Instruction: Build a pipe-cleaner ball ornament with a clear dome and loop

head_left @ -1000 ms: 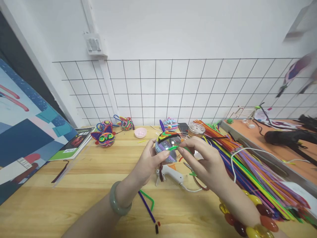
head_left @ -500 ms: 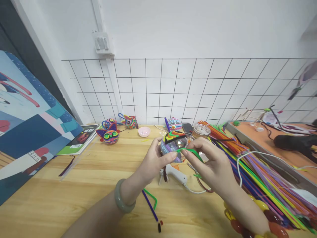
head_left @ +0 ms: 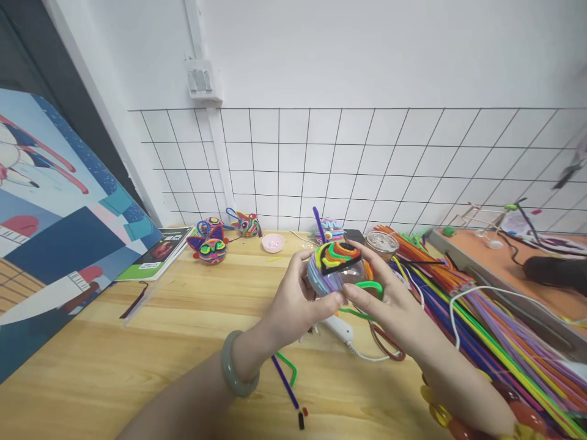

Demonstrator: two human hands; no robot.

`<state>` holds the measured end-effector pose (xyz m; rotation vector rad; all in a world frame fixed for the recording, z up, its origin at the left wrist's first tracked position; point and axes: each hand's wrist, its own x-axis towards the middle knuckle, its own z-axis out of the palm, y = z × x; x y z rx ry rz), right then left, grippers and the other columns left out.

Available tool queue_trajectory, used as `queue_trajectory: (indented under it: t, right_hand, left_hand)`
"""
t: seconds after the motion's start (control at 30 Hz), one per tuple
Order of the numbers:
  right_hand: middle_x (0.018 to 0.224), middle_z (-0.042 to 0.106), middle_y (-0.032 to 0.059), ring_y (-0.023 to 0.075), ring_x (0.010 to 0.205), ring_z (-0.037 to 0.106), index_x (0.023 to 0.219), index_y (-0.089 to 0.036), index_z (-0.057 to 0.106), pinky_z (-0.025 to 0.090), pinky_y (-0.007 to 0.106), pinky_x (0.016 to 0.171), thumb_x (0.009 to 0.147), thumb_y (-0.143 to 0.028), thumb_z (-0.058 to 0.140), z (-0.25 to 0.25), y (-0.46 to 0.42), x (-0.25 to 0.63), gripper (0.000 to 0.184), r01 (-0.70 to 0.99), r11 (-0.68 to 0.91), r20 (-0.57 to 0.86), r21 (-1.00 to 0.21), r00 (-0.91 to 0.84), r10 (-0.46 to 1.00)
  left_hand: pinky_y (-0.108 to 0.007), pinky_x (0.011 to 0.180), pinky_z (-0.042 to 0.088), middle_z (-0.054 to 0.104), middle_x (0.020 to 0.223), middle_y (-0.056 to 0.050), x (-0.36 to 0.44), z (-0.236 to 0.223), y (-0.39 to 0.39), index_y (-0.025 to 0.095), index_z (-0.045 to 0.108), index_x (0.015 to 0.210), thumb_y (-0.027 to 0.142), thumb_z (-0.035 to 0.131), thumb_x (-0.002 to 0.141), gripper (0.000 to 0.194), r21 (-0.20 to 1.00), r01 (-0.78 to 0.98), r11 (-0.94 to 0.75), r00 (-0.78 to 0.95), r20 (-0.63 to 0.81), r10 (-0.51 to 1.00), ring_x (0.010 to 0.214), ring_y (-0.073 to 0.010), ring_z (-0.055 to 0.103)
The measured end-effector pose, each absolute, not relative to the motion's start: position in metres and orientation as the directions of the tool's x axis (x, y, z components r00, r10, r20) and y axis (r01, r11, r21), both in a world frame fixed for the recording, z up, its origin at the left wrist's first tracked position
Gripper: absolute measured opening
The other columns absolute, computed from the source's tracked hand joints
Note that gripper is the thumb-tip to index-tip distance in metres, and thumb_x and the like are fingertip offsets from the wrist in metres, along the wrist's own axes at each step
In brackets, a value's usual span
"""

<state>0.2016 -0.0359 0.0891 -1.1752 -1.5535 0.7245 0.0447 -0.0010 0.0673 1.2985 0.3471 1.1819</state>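
Observation:
A clear ball [head_left: 338, 258], partly covered with coils of coloured pipe cleaner, is held up between my two hands. My left hand [head_left: 296, 299] grips its left side, thumb along the bottom. My right hand [head_left: 389, 299] wraps its right side, and the two thumb tips nearly meet below it. A green pipe cleaner [head_left: 372, 285] loops out by my right thumb and fingers; its far end is partly hidden. Under the hands lies a white glue gun [head_left: 338, 330], mostly covered by them. A purple pipe cleaner [head_left: 285, 382] and a bent green piece [head_left: 291, 369] lie nearer me.
Bundles of coloured pipe cleaners [head_left: 495, 330] spread across the right. Finished decorated balls [head_left: 213, 250], a pink dish [head_left: 273, 243] and a clear round container [head_left: 382, 242] stand at the back. A white cable [head_left: 499, 289] crosses the bundles. A picture board [head_left: 92, 238] leans at left.
My right hand has gone from pinching the green pipe cleaner at the ball's front to wrapping the ball's right side. The ball has turned and tilted, and the green strand now hangs in a loop.

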Motion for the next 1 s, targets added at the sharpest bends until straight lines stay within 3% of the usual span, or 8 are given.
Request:
queue_trajectory:
  t: [0.2, 0.47, 0.6, 0.8, 0.87, 0.9, 1.0]
  right_hand:
    - [0.136, 0.051, 0.0034, 0.0254, 0.128, 0.045, 0.134, -0.031, 0.042, 0.042, 0.038, 0.104, 0.077, -0.046, 0.067, 0.088, -0.036, 0.202, 0.063, 0.344, 0.362, 0.382, -0.867, -0.011, 0.924]
    - [0.135, 0.051, 0.0035, 0.0261, 0.128, 0.045, 0.134, -0.031, 0.043, 0.040, 0.039, 0.106, 0.078, -0.047, 0.066, 0.090, -0.037, 0.202, 0.063, 0.398, 0.370, 0.402, -0.839, -0.005, 0.916]
    - [0.135, 0.053, 0.0027, 0.0256, 0.127, 0.046, 0.132, -0.032, 0.045, 0.044, 0.036, 0.102, 0.078, -0.047, 0.066, 0.090, -0.037, 0.201, 0.060, 0.352, 0.366, 0.393, -0.861, 0.003, 0.920]
    - [0.135, 0.054, 0.0036, 0.0272, 0.121, 0.053, 0.131, -0.034, 0.045, 0.047, 0.039, 0.098, 0.079, -0.049, 0.065, 0.083, -0.030, 0.215, 0.058, 0.198, 0.281, 0.294, -0.939, 0.043, 0.955]
    - [0.134, 0.056, 0.0039, 0.0280, 0.118, 0.055, 0.131, -0.034, 0.046, 0.045, 0.041, 0.098, 0.079, -0.050, 0.064, 0.080, -0.026, 0.220, 0.058, 0.193, 0.264, 0.283, -0.945, 0.079, 0.956]
    - [0.133, 0.057, 0.0042, 0.0283, 0.117, 0.056, 0.131, -0.034, 0.047, 0.045, 0.042, 0.098, 0.079, -0.050, 0.065, 0.079, -0.025, 0.222, 0.058, 0.194, 0.262, 0.284, -0.945, 0.093, 0.954]
    - [0.129, 0.060, 0.0057, 0.0290, 0.113, 0.059, 0.131, -0.032, 0.048, 0.048, 0.041, 0.094, 0.077, -0.052, 0.065, 0.080, -0.022, 0.223, 0.060, 0.179, 0.260, 0.280, -0.949, 0.094, 0.955]
  left_hand:
    - [-0.035, 0.092, 0.047, 0.058, 0.120, -0.008, 0.043, 0.067, -0.003, 0.022, 0.042, 0.118, 0.016, 0.070, 0.074, 0.053, 0.875, -0.448, -0.183, 0.447, 0.396, 0.802, 0.106, -0.0203, 0.060]
    - [-0.036, 0.090, 0.048, 0.058, 0.121, -0.008, 0.042, 0.063, -0.001, 0.024, 0.042, 0.121, 0.022, 0.073, 0.073, 0.057, 0.900, -0.383, -0.209, 0.454, 0.380, 0.806, 0.102, -0.0205, 0.062]
    - [-0.037, 0.088, 0.049, 0.058, 0.122, -0.009, 0.039, 0.065, -0.003, 0.025, 0.041, 0.124, 0.029, 0.073, 0.074, 0.060, 0.913, -0.334, -0.233, 0.477, 0.377, 0.794, 0.102, -0.0218, 0.061]
    - [-0.037, 0.089, 0.049, 0.057, 0.128, -0.012, 0.016, 0.068, 0.027, 0.027, 0.034, 0.136, 0.034, 0.073, 0.072, 0.075, 0.942, -0.071, -0.327, 0.667, 0.288, 0.687, 0.111, -0.0238, 0.059]
    - [-0.033, 0.085, 0.051, 0.063, 0.120, -0.012, -0.006, 0.064, 0.057, 0.024, 0.042, 0.133, 0.037, 0.067, 0.077, 0.063, 0.871, 0.202, -0.448, 0.426, 0.334, 0.841, 0.105, -0.0220, 0.062]
    - [-0.032, 0.084, 0.051, 0.067, 0.110, -0.009, -0.021, 0.060, 0.074, 0.023, 0.050, 0.126, 0.041, 0.065, 0.079, 0.053, 0.791, 0.445, -0.419, 0.195, 0.371, 0.908, 0.100, -0.0210, 0.064]
    - [-0.045, 0.097, 0.042, 0.061, 0.115, -0.017, -0.076, 0.044, 0.117, 0.014, 0.058, 0.114, 0.035, 0.062, 0.081, 0.040, 0.720, 0.654, -0.232, -0.127, 0.406, 0.905, 0.113, -0.0308, 0.055]
